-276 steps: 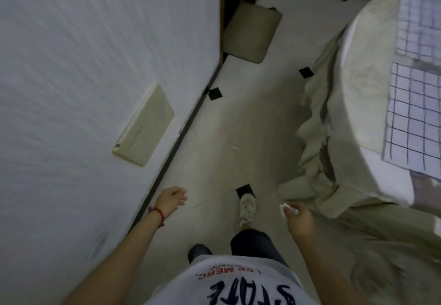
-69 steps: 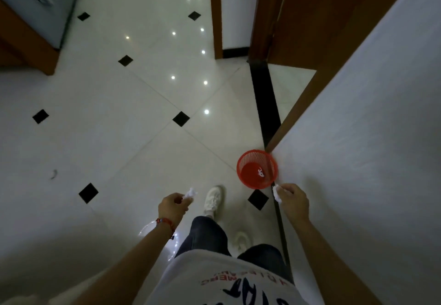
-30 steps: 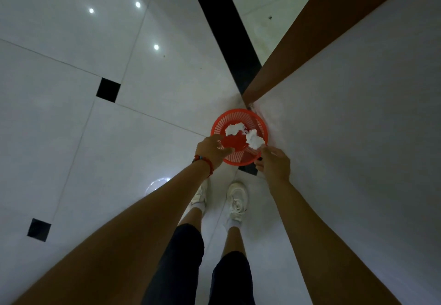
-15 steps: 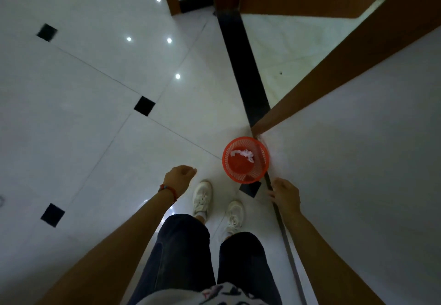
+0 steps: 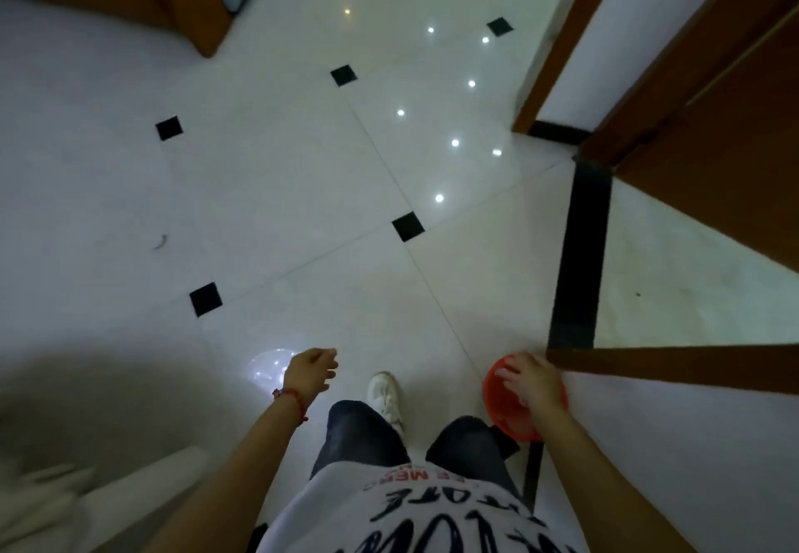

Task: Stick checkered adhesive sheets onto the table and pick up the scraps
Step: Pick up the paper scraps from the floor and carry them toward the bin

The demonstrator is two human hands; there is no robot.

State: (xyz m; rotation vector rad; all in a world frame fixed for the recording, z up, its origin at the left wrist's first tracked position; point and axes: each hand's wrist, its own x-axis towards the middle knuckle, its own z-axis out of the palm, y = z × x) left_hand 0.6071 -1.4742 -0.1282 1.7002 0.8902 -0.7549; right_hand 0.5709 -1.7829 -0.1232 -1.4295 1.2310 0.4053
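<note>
Scraps, feather-light, limp and tacky by our guess, lie unseen under our right hand (image 5: 532, 384), which hangs slack and empty over the red basket (image 5: 510, 416), our left hand (image 5: 309, 375) loose, holding nothing.

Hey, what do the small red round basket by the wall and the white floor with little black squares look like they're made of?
The small red round basket looks like moulded plastic: a uniform bright red with a thin rim; the right hand covers most of it, so this is a guess. The white floor with black square insets looks like polished ceramic or stone tile: it mirrors ceiling lights and shows straight grout lines.
</note>
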